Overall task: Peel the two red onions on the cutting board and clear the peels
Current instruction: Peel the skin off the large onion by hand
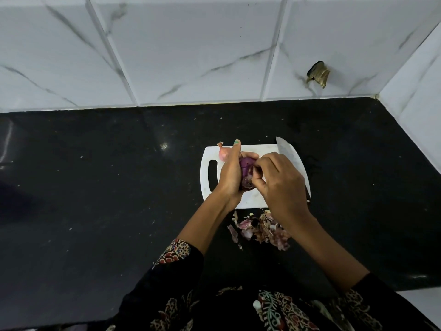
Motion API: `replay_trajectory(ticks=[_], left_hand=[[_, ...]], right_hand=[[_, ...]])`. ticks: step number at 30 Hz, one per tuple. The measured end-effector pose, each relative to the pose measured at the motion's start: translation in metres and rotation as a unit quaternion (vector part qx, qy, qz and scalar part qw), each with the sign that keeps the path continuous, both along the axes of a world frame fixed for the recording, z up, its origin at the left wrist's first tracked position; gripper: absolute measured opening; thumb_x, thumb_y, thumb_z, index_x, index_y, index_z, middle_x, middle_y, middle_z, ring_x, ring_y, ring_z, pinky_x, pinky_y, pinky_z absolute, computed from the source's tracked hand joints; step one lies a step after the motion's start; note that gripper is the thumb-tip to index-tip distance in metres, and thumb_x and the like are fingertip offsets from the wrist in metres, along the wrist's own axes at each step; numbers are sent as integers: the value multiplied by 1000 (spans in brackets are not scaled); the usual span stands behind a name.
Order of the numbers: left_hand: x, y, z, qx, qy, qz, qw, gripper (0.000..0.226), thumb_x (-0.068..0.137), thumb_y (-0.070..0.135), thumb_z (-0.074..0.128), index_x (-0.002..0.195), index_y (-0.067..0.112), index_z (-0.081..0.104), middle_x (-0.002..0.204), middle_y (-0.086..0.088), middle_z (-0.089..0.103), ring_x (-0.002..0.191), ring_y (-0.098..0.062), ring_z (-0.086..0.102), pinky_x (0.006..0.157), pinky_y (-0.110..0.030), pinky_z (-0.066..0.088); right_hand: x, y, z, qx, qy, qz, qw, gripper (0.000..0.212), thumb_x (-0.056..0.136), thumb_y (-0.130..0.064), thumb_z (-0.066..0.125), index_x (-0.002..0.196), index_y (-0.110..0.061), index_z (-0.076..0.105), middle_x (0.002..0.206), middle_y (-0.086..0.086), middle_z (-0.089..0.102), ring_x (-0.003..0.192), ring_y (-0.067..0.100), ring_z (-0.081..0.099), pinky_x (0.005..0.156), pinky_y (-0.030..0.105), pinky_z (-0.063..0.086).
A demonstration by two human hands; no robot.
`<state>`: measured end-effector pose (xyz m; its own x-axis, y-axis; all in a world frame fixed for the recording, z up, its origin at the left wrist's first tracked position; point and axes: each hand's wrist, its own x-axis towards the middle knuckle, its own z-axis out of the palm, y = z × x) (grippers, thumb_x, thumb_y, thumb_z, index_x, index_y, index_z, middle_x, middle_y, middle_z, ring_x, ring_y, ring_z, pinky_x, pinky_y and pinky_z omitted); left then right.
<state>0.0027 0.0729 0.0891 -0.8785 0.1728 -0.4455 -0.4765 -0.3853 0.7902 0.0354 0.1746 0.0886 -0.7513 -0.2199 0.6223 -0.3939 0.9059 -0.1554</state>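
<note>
- Left hand: grasps the onion above the board, fingers curled round its far side.
- Right hand: fingertips pinch a flap of skin on the onion's near-right face, just beside the left grip.
- Step in hand, by judgement: peeling the first onion; purple flesh shows, some dry skin remains at its lower end.
- Second onion: lies unpeeled on the board, just beyond the left grip.
- Knife: rests on the board, right of the grip.
- Peels: heaped on the tabletop, nearer the person than the grip.
- Next move calls for pulling the flap free and dropping it.
</note>
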Motion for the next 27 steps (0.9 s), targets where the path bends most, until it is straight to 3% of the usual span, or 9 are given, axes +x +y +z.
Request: replay_trajectory(ticks=[2, 4, 6, 9, 12, 17, 22, 25, 27], left_hand=[[-1, 0, 1, 3, 2, 10, 1000, 51, 98, 50, 37, 71, 14, 59, 63, -1, 63, 60, -13, 60, 64, -28, 47], [-2, -1, 0, 6, 6, 12, 1000, 50, 99, 50, 37, 72, 13, 59, 70, -3, 65, 69, -16, 62, 69, -31, 51], [-1, -2, 1, 4, 7, 10, 1000, 50, 99, 50, 36, 74, 14, 59, 77, -4, 66, 77, -19, 63, 75, -35, 53], [-1, -3, 2, 3, 1, 6, 1000, 50, 98, 51, 36, 74, 14, 59, 74, -3, 65, 76, -19, 62, 78, -35, 51], [-1, -3, 4, -16, 2, -2, 1000, 50, 98, 51, 36, 73, 15, 59, 67, 0, 63, 64, -13, 60, 67, -29, 51], [0, -1, 6, -76, 28, 14, 997, 52, 100, 48, 34, 70, 15, 60, 61, 5, 65, 55, -5, 61, 56, -20, 51], [0, 2, 7, -96, 27, 27, 995, 54, 100, 50, 32, 69, 16, 60, 62, 3, 62, 58, -8, 57, 57, -22, 46], [1, 3, 6, -105, 31, 23, 994, 55, 100, 50, 30, 72, 14, 60, 63, 0, 61, 61, -11, 56, 61, -26, 45], [2, 3, 7, -107, 39, 16, 993, 56, 101, 50, 28, 74, 13, 61, 63, -2, 61, 61, -13, 55, 60, -25, 44]], right_hand=[[0, 1, -3, -90, -51, -9, 995, 12, 82, -13, 53, 81, -6, 61, 78, 5, 59, 69, 19, 56, 55, 29, 47], [0, 3, -2, -234, -115, -13, 965, 7, 83, -11, 58, 85, -6, 62, 81, 3, 61, 72, 16, 58, 62, 32, 50], [0, 6, 1, -290, -139, 1, 947, 6, 85, -7, 62, 90, -5, 65, 85, 2, 63, 76, 12, 60, 68, 32, 52], [0, 7, 3, -244, -116, 49, 962, 11, 86, -10, 63, 93, -5, 70, 88, 3, 67, 80, 13, 62, 72, 26, 51], [0, 7, 2, -176, -76, 62, 979, 21, 86, -16, 57, 91, -3, 73, 85, 7, 69, 78, 18, 65, 72, 27, 49], [-2, 7, -3, -54, -33, 53, 997, 21, 89, -12, 53, 88, -1, 71, 80, 9, 67, 69, 21, 64, 60, 34, 55], [-2, 3, -5, -18, -34, 21, 999, 17, 87, -9, 52, 79, -2, 65, 73, 8, 62, 61, 20, 58, 50, 33, 51], [-1, 0, -3, -11, -39, 4, 999, 5, 80, -2, 65, 77, -2, 62, 70, 9, 59, 58, 20, 55, 47, 30, 47], [-1, 0, -1, -20, -50, -2, 999, 9, 77, 0, 70, 78, -2, 61, 71, 10, 59, 59, 21, 55, 47, 30, 46]])
